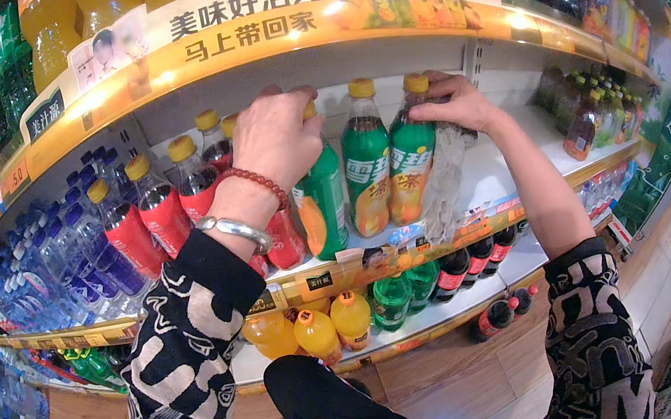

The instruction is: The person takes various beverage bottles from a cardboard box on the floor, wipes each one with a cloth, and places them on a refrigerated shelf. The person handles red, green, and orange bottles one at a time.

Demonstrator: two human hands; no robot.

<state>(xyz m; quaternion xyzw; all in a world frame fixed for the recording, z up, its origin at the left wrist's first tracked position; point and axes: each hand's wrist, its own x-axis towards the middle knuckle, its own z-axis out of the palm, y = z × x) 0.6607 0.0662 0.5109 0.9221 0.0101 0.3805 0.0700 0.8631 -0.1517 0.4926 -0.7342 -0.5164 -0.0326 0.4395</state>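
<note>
My left hand [279, 129] is closed around the neck of a green-labelled soda bottle [322, 202] with a yellow cap, standing at the shelf's front. Beside it stands a matching bottle [369, 174], untouched. My right hand [457, 101] grips the neck of a third such bottle [411, 163], thumb in front and fingers behind the cap. A grey cloth rag [445, 181] hangs below my right palm, against that bottle's side and over the shelf edge. Left of my left hand are several red-labelled cola bottles [164, 218] with yellow caps, partly covered by my wrist.
An upper shelf edge [254, 40] with a printed strip overhangs both hands. Purple-capped water bottles [96, 249] crowd the left. Small drink bottles [584, 124] stand at the right. Below are orange drink bottles [316, 332]; two cola bottles [494, 319] lie near the floor.
</note>
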